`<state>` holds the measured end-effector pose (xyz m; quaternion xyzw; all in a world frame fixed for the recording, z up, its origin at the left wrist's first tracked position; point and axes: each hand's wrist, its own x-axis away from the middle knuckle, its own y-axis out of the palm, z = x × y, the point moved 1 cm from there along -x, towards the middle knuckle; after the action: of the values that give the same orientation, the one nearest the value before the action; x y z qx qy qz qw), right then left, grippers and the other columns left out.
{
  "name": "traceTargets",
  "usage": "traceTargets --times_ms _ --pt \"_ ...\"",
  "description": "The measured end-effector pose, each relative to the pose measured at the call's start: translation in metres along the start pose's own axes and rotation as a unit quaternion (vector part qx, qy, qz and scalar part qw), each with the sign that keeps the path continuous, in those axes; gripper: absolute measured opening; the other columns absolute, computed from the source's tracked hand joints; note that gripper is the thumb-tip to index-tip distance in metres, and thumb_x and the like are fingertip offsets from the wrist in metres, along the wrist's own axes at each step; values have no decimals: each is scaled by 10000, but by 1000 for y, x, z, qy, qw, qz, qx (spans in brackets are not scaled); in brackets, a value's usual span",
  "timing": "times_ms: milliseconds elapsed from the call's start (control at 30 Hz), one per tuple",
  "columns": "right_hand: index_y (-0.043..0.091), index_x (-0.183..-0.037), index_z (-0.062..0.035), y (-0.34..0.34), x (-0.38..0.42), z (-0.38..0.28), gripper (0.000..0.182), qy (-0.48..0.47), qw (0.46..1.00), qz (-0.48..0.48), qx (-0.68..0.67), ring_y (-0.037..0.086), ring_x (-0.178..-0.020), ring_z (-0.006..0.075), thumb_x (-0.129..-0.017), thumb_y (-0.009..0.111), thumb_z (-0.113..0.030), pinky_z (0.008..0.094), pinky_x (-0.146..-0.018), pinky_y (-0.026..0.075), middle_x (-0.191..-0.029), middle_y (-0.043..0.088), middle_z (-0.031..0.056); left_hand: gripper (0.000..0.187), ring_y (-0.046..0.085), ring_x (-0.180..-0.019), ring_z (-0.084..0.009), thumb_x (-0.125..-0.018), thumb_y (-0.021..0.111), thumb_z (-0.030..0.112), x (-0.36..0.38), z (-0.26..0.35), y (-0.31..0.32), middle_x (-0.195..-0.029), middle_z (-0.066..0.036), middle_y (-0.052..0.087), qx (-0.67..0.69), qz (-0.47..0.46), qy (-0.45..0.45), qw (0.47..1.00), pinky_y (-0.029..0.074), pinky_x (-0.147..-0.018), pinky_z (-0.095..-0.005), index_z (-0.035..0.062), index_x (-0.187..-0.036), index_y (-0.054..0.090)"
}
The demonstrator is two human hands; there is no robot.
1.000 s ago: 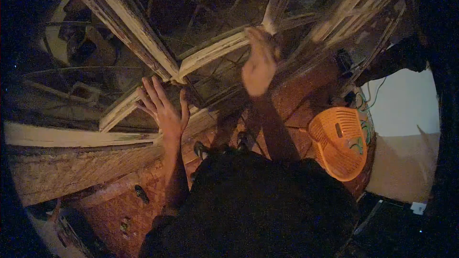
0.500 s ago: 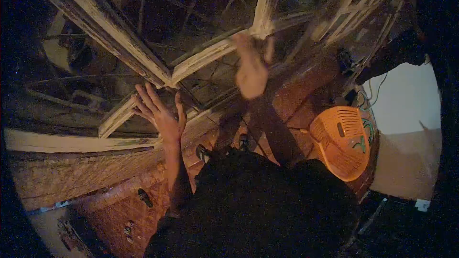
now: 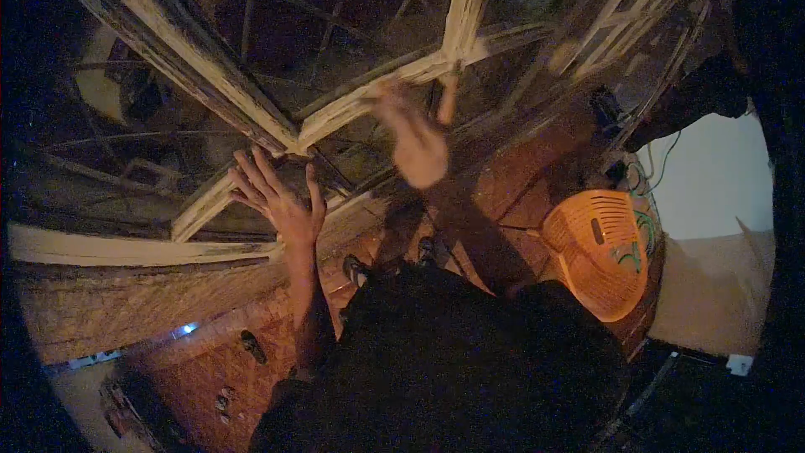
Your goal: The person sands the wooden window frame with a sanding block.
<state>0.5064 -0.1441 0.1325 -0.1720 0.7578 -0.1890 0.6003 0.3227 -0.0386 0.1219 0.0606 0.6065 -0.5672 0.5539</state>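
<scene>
Worn, pale wood makes up the frame (image 3: 344,112), the biggest thing I can see — its bars lie just beyond the fingertips of the left hand (image 3: 287,211) and right hand (image 3: 417,147). Reddish floor (image 3: 189,373) spreads below the fingers. Well off to the right of the right fingers I have an orange basket (image 3: 595,252). Though blurred, the right fingers look stretched out, thumb well apart, by the lower bar; the left fingers are spread near a corner of the frame — touching or not, I cannot tell. Two dark shoes (image 3: 355,270) show behind the fingers.
</scene>
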Motion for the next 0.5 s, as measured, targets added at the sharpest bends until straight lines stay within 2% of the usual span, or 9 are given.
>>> traceTargets --times_ms 33,133,167,233,267,333,367,433,500 --pt "587 -1215 -109 2 6 18 450 145 988 9 -55 523 -1212 272 -777 585 -8 513 -1109 254 -1285 580 67 780 15 -1425 -427 -875 589 327 -1 -1 0 -1552 -208 96 -1 1 4 1000 -50 -1098 -604 13 -1476 202" --pt "597 -1205 -116 -15 -16 17 447 198 972 97 -81 520 -1214 290 -772 590 -5 582 -1103 219 -1278 585 44 784 19 -1425 -423 -873 592 330 2 -4 -4 -1551 -211 98 -3 -25 -10 1000 -51 -1101 -601 10 -1474 203" --pt "594 -1200 -74 -15 -14 2 419 117 991 48 -36 557 -1167 294 -797 558 35 501 -1124 207 -1230 606 90 788 19 -1425 -422 -871 595 336 1 -4 -4 -1550 -212 99 -2 -24 -5 1000 -49 -1100 -604 9 -1473 205" --pt "564 -1247 -31 -3 -12 -17 486 -19 995 37 -88 614 -1084 310 -784 518 109 377 -1150 170 -1188 630 130 792 19 -1426 -421 -870 598 342 1 -1 -2 -1550 -213 101 1 -21 3 1000 -47 -1100 -607 8 -1472 207" --pt "564 -1247 -31 -6 -12 -12 486 -19 995 41 -87 614 -1084 310 -784 518 109 377 -1150 170 -1188 630 130 792 25 -1425 -422 -871 596 346 0 0 -2 -1549 -215 104 0 -18 -2 1000 -44 -1100 -608 9 -1473 207" --pt "544 -1282 -41 -13 -13 9 526 88 995 36 -14 611 -1085 313 -788 466 125 378 -1124 244 -1212 620 127 793 32 -1425 -423 -872 595 351 -2 -3 -4 -1548 -216 107 -3 -11 -6 1000 -42 -1100 -610 10 -1474 207" --pt "545 -1284 -55 -9 -16 19 522 176 975 95 -93 621 -1054 323 -798 444 108 374 -1022 388 -1210 616 141 790 44 -1423 -425 -874 593 353 -2 -3 -5 -1546 -217 114 -2 -20 0 1000 -38 -1100 -613 10 -1473 210" --pt "521 -1295 -55 -5 -2 9 514 217 967 39 -127 611 -1071 313 -805 476 97 389 -1000 419 -1207 615 127 786 55 -1422 -427 -876 591 356 0 -3 -9 -1545 -218 122 -3 -27 1 1000 -35 -1099 -615 11 -1473 214" --pt "512 -1296 -41 -9 0 -3 465 122 990 32 -64 619 -1051 307 -849 473 78 377 -906 477 -1186 619 140 775 79 -1419 -429 -880 587 356 -1 0 -10 -1544 -215 131 18 -27 -10 999 -27 -1103 -610 10 -1471 224"
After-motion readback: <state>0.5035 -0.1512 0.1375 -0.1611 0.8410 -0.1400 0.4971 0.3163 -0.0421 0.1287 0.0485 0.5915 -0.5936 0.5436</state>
